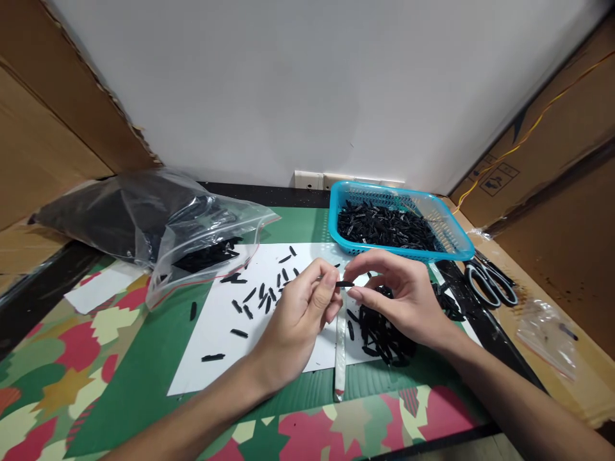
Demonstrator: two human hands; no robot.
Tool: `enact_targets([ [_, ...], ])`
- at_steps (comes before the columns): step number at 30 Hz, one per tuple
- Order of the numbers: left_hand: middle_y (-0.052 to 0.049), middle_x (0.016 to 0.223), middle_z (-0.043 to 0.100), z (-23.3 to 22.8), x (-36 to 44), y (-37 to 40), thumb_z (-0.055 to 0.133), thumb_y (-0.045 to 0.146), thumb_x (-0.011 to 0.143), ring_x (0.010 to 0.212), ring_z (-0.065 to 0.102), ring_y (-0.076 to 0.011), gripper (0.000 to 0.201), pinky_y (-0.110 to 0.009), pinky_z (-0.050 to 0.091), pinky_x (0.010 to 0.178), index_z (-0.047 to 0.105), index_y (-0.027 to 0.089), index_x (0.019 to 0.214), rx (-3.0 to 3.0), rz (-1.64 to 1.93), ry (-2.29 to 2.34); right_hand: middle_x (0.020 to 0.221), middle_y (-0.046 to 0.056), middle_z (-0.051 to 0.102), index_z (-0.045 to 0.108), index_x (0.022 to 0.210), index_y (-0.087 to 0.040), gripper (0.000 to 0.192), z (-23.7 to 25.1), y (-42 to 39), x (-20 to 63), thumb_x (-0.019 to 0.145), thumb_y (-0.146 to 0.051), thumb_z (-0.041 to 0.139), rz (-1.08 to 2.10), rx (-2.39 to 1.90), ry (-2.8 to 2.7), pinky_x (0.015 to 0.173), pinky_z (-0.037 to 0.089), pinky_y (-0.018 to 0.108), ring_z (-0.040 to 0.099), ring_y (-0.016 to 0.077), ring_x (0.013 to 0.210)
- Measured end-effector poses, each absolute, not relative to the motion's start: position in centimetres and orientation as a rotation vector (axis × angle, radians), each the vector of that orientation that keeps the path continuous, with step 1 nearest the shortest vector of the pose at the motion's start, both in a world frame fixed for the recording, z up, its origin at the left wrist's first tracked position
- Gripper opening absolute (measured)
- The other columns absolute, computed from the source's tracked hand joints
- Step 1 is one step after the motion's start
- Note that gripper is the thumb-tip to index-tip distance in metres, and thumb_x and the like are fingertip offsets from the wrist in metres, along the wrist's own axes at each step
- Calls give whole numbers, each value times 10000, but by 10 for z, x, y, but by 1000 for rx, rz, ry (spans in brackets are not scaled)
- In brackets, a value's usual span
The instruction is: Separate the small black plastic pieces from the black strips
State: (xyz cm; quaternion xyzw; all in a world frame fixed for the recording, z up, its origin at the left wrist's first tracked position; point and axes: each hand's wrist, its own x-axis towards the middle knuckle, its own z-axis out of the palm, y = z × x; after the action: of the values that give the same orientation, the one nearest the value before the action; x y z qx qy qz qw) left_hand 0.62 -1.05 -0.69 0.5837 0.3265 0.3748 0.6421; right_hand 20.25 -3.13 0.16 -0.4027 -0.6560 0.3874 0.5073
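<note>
Above the white paper (269,333), both hands held one small black piece (344,283), the left hand (298,320) and the right hand (408,301) each pinching an end with fingers shut on it. It lay flat, pointing side to side. They seemed to be checking it, which takes a gentle, steady grip near the blue basket (456,240).

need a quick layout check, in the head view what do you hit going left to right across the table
clear plastic bag of black pieces → scattered black pieces on white paper → left hand → small black piece pinched between both hands → right hand → scissors → small clear bag
</note>
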Motion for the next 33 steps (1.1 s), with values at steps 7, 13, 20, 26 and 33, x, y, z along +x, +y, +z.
enact_targets([
  [7,84,630,401,-8,5,-10,510,506,1087,569,351,-74,353,-197,269,510,503,220,878,1349,896,738,1015,23,769,780,1056,-237,100,3,-34,201,960,-243,752,1026,-999,-1591,717,563,229,716,157,931],
  [13,88,608,422,-8,6,-8,528,512,1078,526,330,-70,352,-219,238,486,505,225,876,1376,936,781,805,7,729,737,869,-179,116,2,-34,202,920,-135,643,978,-1092,-1692,666,506,246,658,142,739],
  [20,88,615,407,-9,6,-9,553,478,1076,536,350,-69,348,-224,257,498,505,219,848,1397,956,793,650,-17,651,723,813,-163,85,4,-33,205,883,-211,732,945,-1155,-1726,557,445,238,559,112,570],
  [26,81,629,401,-8,6,-10,558,478,1072,565,368,-84,338,-228,293,524,521,220,856,1414,940,797,867,28,766,769,1046,-192,128,1,-34,203,962,-283,738,1027,-1034,-1607,636,555,247,684,134,693],
  [33,76,628,429,-6,4,-11,549,501,1070,546,360,-79,343,-219,268,499,535,223,870,1389,873,826,820,23,765,774,1001,-185,86,-2,-34,203,943,-249,775,1100,-977,-1532,615,567,255,697,138,664],
])
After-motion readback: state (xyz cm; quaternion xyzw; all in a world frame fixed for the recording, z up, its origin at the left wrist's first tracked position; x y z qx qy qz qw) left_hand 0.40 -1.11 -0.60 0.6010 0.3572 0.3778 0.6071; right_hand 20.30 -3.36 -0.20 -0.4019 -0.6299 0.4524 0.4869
